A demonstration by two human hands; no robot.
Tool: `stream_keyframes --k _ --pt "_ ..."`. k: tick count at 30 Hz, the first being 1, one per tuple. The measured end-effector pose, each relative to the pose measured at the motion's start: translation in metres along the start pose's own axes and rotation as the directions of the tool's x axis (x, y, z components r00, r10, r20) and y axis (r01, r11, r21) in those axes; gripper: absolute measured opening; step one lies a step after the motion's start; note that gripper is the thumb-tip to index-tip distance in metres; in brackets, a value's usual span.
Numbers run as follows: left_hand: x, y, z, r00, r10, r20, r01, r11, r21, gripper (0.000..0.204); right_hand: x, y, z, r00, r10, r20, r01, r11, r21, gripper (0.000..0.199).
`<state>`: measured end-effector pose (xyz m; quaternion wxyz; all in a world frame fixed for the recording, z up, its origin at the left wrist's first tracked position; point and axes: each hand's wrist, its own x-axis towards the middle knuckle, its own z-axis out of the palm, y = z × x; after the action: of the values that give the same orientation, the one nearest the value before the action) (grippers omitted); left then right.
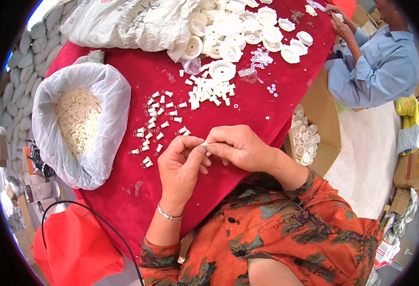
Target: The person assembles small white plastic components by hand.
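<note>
My left hand (181, 164) and my right hand (243, 148) meet over the near part of the red-covered table. Between their thumbs and fingertips they pinch a small white plastic spool-shaped piece (204, 143), mostly hidden by the fingers. Left of and beyond my hands lie several similar white spool pieces (165, 124), spread loosely on the cloth, some with clear bits at one end. A denser heap of white pieces (204, 91) sits farther away, next to a white round plastic cap (222, 70). Small translucent rings (261, 58) lie beyond it to the right.
A plastic-lined sack (78, 121) of small pale pieces stands at the left. At the far side are a woven sack (133, 24) and piled round caps (233, 35). A cardboard box (321, 124) holds clear cups (305, 138). Another person (369, 66) works at the far right.
</note>
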<state>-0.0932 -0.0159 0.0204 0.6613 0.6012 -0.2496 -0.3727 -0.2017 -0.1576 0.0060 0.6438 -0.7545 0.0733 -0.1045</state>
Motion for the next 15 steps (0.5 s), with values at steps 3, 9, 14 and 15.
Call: stream_keyframes --k 3,9,14,15 --pt "0.01 0.005 0.008 0.999 0.039 0.027 -0.044 0.97 0.241 0.005 0.001 0.001 -0.008 0.93 -0.367 -0.019 0.311 0.813 -0.493 0.008" --pt "0.045 0.006 0.028 1.0 0.008 -0.013 -0.006 0.978 0.206 0.005 0.015 0.014 -0.054 0.915 -0.402 -0.007 0.334 0.768 -0.546 0.012" --pt "0.076 0.008 0.039 0.989 -0.104 0.108 0.128 0.961 -0.245 0.006 0.023 -0.004 -0.065 0.928 -0.2 -0.314 0.127 0.963 -0.237 0.016" --pt "0.081 0.005 0.04 0.977 -0.144 0.156 0.19 0.917 -0.349 0.006 0.022 -0.002 -0.063 0.918 -0.242 -0.315 0.19 0.964 -0.186 0.017"
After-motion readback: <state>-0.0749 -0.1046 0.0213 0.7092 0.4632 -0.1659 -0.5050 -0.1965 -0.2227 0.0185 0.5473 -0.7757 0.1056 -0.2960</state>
